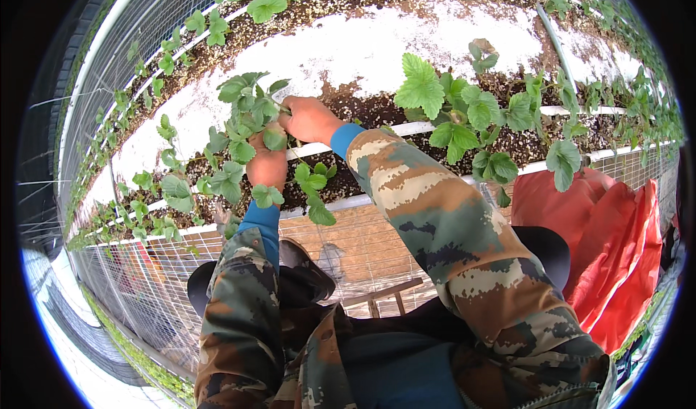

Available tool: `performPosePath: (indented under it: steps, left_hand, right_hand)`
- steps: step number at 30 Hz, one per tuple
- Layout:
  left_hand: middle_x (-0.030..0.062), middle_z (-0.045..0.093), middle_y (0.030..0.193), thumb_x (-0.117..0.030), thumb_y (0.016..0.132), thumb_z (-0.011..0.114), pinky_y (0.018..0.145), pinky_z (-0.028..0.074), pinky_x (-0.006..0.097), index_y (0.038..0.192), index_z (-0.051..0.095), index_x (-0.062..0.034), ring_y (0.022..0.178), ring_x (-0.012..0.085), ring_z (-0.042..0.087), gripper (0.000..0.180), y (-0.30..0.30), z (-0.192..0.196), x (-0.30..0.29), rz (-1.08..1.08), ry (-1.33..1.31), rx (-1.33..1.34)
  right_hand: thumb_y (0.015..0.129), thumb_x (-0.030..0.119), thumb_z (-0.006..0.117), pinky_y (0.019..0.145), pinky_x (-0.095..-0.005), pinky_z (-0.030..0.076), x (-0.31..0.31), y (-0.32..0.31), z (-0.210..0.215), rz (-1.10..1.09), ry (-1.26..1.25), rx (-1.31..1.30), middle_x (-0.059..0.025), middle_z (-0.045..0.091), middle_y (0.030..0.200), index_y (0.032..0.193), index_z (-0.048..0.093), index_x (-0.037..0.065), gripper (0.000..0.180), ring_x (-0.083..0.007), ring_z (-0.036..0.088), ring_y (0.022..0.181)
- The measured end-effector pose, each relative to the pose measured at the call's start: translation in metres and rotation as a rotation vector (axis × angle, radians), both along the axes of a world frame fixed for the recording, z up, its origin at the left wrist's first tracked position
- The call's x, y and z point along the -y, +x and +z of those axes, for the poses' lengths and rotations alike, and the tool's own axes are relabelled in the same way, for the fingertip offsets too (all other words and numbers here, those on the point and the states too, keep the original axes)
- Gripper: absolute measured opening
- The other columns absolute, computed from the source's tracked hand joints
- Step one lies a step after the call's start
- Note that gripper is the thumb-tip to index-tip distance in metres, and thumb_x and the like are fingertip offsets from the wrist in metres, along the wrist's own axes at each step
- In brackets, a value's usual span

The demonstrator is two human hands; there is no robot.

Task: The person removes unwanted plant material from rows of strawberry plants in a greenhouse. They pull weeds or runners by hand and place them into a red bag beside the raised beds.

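Observation:
A leafy strawberry plant point(250, 104) grows from the dark soil of a raised bed, left of the middle. My right hand point(312, 120) comes in from its right side, its fingers closed on a leaf stalk. Just below and to the left, my left hand point(267, 166) reaches up into the same plant. Leaves cover the left fingers, so their grip does not show. A low cluster of strawberry leaves point(313, 188) hangs over the bed's front rail, beside my left wrist.
Another large strawberry plant point(464, 112) stands to the right. White sheeting point(348, 46) lies behind the soil strip, with more plants along the far edge. Wire mesh point(362, 238) forms the bed's front side. A red cloth point(591, 242) hangs at the right, near my knee.

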State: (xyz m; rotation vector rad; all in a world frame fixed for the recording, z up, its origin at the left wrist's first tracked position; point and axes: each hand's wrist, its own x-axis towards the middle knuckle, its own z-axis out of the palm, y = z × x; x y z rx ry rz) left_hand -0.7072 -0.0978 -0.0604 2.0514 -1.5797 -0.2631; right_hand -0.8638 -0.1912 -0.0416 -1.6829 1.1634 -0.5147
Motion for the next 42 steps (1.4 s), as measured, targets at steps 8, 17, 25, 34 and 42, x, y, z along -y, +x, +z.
performPosePath:
  steps: [8,17,25,34,42]
  left_hand:
    - [0.0121,0.075,0.105,-0.040,0.093,0.073,0.081,0.055,0.045,0.119,0.073,-0.0110,0.091,0.0342,0.071,0.039,-0.031,0.032,0.005,0.095,0.220,-0.056]
    - [0.0189,0.071,0.115,-0.025,0.098,0.068,0.092,0.051,0.045,0.121,0.069,-0.0025,0.104,0.0342,0.068,0.033,-0.024,-0.004,-0.006,0.016,-0.120,-0.179]
    - [0.0138,0.070,0.115,-0.029,0.098,0.073,0.094,0.051,0.041,0.120,0.069,-0.0069,0.104,0.0284,0.067,0.032,-0.016,-0.031,-0.009,0.014,-0.376,-0.064]
    - [0.0195,0.072,0.113,-0.036,0.098,0.068,0.093,0.050,0.045,0.118,0.069,-0.0017,0.103,0.0347,0.067,0.040,-0.015,-0.009,-0.004,0.104,-0.051,-0.295]
    - [0.0214,0.067,0.108,-0.033,0.097,0.067,0.074,0.052,0.047,0.115,0.064,-0.0018,0.089,0.0388,0.066,0.036,0.046,0.000,0.028,0.107,0.807,-0.068]
  right_hand:
    - [0.084,0.019,0.067,0.087,-0.0478,0.057,0.013,0.016,-0.032,-0.154,-0.182,-0.079,-0.0264,0.071,0.097,0.091,0.076,0.001,0.022,-0.0430,0.070,0.097]
    - [0.098,0.019,0.061,0.062,-0.0356,0.051,0.015,-0.028,-0.014,-0.301,0.554,0.493,-0.0100,0.068,0.091,0.106,0.061,-0.001,0.022,-0.0184,0.063,0.072]
    - [0.091,0.030,0.068,0.053,-0.0378,0.053,0.009,-0.028,0.020,0.035,0.467,0.170,-0.0075,0.064,0.075,0.101,0.068,-0.001,0.032,-0.0196,0.059,0.056]
    - [0.083,0.030,0.069,0.084,-0.0439,0.055,0.011,-0.023,0.016,0.211,0.150,-0.060,-0.0204,0.074,0.099,0.117,0.073,0.003,0.044,-0.0354,0.071,0.092]
    - [0.087,0.034,0.069,0.092,-0.0447,0.054,0.010,-0.021,0.017,0.193,0.222,-0.060,-0.0245,0.073,0.108,0.121,0.071,0.001,0.048,-0.0383,0.070,0.102]
